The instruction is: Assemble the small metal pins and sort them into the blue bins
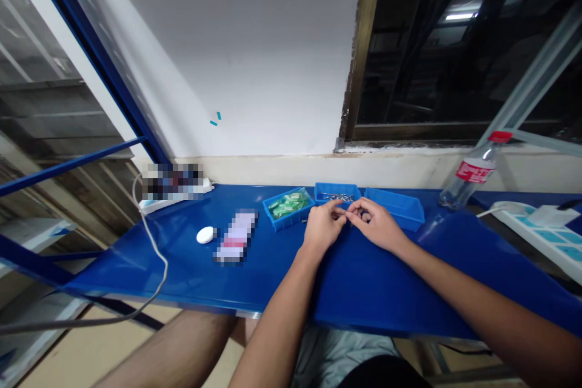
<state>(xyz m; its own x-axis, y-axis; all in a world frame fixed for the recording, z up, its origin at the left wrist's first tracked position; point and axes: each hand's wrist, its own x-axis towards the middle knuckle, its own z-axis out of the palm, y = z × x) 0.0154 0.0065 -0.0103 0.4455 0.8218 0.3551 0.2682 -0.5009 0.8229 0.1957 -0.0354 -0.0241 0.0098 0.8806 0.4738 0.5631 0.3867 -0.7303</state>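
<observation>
My left hand (324,224) and my right hand (373,223) meet above the blue table, with their fingertips pinched close together. Whatever lies between the fingers is too small to make out. Just behind them is a blue tray (336,187) with small metal pieces (339,197). Left of my left hand, a second blue tray (279,225) holds green pieces (291,203) that look like small plastic packets. A third blue tray (400,201) stands behind my right hand, and nothing shows inside it.
A clear bottle with a red cap (475,170) leans at the right rear. Power strips lie at the right (545,233) and back left (175,195). A white round object (205,234), a blurred flat item (237,236) and a grey cable (161,254) are left.
</observation>
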